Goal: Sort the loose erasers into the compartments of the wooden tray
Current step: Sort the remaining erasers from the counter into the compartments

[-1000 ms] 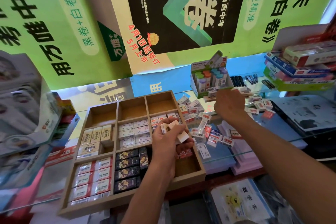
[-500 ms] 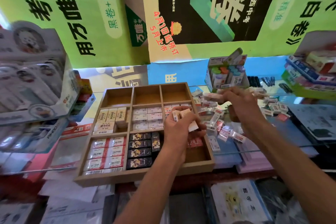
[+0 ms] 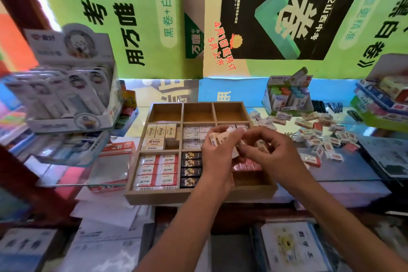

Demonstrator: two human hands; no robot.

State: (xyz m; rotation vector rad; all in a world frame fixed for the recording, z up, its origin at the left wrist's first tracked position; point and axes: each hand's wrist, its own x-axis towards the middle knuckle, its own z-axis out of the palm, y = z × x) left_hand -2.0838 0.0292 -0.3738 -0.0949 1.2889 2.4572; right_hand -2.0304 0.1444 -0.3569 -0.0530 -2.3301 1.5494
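**Hands meet over the tray**

Where the right hand reached toward the loose erasers on the table a moment ago, it has come back beside the left hand above the tray, its grip pinching an eraser. The left grip still holds a small stack.

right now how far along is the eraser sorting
Roughly midway. Done: the wooden tray has filled compartments of cream, white, 2B and black erasers. In hand: the left hand grips a few erasers, meeting the right hand above the tray. Left: loose erasers on the counter; three back compartments empty.
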